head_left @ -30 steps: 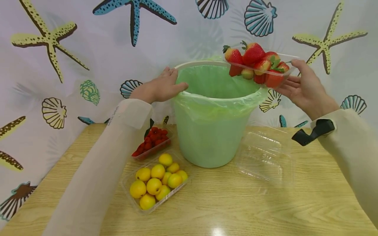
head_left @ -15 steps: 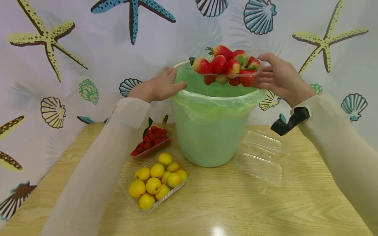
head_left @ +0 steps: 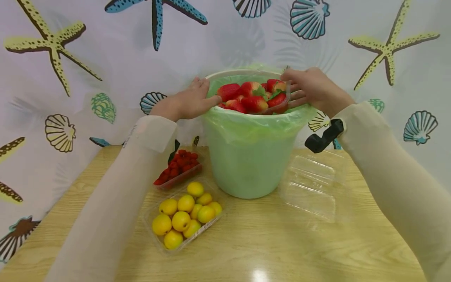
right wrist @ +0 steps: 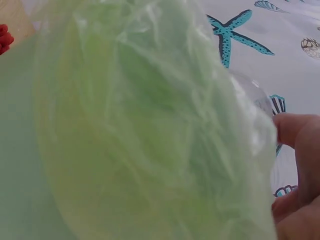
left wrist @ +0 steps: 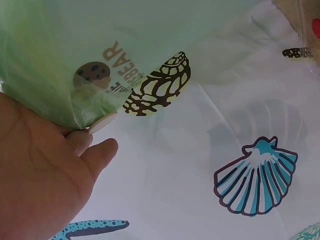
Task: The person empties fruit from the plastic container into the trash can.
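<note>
A pale green bin (head_left: 251, 168), lined with a green plastic bag (head_left: 260, 131), stands on the table. At its left rim my left hand (head_left: 188, 102) holds on, thumb over the edge; in the left wrist view the left hand (left wrist: 45, 170) has its fingertips right at the rim. My right hand (head_left: 313, 90) grips the right end of a clear plastic box (head_left: 288, 96) heaped with red strawberries (head_left: 251, 102). The box is tilted down to the left, low in the bin's mouth. In the right wrist view the bag hides most of it, beside my right hand (right wrist: 302, 165).
Left of the bin, a clear box of small red fruit (head_left: 179, 166) sits behind a clear box of yellow fruit (head_left: 181, 219). Clear plastic boxes (head_left: 311, 196) lie to the right on the wooden table (head_left: 282, 250). Behind hangs a shell-patterned cloth (head_left: 116, 47).
My right hand has carried the strawberry box left over the bin, then lowered and tilted it into the mouth. My left hand has stayed at the rim.
</note>
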A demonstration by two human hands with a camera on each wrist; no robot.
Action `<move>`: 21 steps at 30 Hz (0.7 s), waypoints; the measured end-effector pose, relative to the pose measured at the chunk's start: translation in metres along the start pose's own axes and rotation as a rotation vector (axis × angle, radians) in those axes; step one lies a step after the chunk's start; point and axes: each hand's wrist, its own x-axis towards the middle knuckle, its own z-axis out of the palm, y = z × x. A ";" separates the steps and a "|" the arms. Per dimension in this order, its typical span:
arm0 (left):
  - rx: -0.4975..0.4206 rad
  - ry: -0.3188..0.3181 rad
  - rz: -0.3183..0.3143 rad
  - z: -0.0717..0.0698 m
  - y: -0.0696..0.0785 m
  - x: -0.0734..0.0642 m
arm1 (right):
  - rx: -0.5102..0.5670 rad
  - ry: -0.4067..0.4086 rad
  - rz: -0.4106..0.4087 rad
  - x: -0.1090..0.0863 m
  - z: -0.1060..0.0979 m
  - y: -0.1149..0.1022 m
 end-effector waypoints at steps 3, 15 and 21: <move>0.001 0.005 -0.002 -0.001 0.000 -0.001 | -0.057 0.028 -0.032 0.001 0.002 0.001; 0.010 0.020 0.013 0.000 -0.001 -0.001 | -0.194 0.073 -0.126 0.002 0.011 0.009; -0.002 0.021 0.004 0.000 0.000 0.000 | -0.278 0.086 -0.144 0.000 0.013 0.011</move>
